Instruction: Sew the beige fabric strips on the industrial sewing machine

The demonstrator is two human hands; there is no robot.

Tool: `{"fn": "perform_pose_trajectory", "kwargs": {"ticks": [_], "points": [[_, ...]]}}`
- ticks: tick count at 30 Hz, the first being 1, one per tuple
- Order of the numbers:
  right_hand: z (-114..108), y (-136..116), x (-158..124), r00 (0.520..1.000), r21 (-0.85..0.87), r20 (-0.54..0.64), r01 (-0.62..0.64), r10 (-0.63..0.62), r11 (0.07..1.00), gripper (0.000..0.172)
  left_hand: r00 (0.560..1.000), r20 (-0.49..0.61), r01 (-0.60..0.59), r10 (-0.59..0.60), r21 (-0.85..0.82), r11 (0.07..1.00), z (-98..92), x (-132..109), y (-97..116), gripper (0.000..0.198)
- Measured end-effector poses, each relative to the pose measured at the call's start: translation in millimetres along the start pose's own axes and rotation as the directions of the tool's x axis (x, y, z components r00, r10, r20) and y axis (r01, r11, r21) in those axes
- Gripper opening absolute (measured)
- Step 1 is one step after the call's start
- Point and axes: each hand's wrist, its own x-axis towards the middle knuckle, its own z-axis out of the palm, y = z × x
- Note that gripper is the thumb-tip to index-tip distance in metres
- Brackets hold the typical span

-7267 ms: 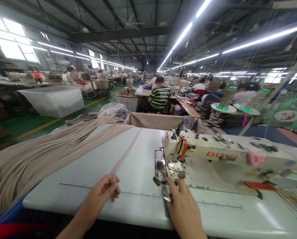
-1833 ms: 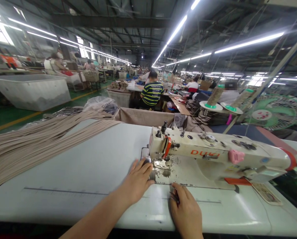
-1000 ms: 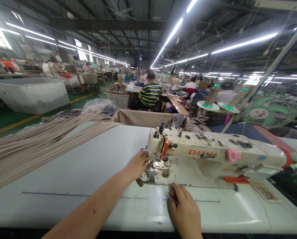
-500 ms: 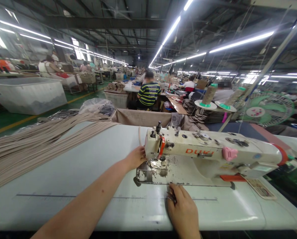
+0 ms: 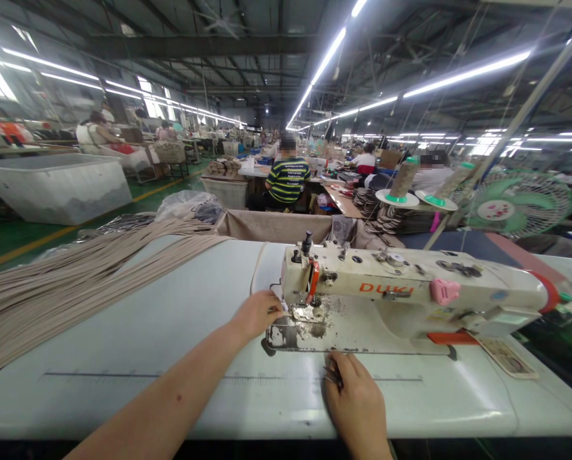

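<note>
My left hand is at the left end of the sewing machine, close to the presser foot and the metal needle plate. Its thumb and fingers pinch a narrow beige strip, which curves away behind the hand across the table. My right hand rests on the table in front of the machine bed, fingers curled round a small dark metal tool. Only the tool's thin tips show, so its exact kind is unclear.
Many long beige strips lie over the table's left side. A printed ruler line runs along the pale tabletop. Behind stand a fabric-lined bin, thread cones and a green fan. A co-worker in a striped shirt sits beyond.
My left hand has moved slightly left and nearer to me, its fingers now just left of the needle plate. The strip behind it bows further left. My right hand stays nearly in place.
</note>
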Motion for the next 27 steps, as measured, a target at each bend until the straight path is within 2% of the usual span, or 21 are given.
{"fn": "perform_pose_trajectory", "kwargs": {"ticks": [7, 15, 22, 27], "points": [[0, 2, -2, 0.999, 0.018, 0.041, -0.02, 0.019, 1.0, 0.034, 0.996, 0.008, 0.091, -0.091, -0.036, 0.995, 7.3, -15, 17, 0.006], [0, -4, -1, 0.997, 0.042, 0.021, -0.076, 0.075, 0.996, 0.032, 0.987, -0.009, 0.158, -0.16, -0.084, 0.984, 18.7, -35, 39, 0.009], [4, -5, -3, 0.995, 0.057, 0.002, -0.097, 0.097, 0.994, 0.034, 0.967, 0.039, 0.252, -0.251, -0.042, 0.967, 35.0, -44, 64, 0.013], [2, -2, -4, 0.999, 0.044, 0.0, -0.042, 0.042, 0.998, 0.034, 0.958, 0.07, 0.277, -0.277, 0.008, 0.961, 40.2, -47, 82, 0.021]]}}
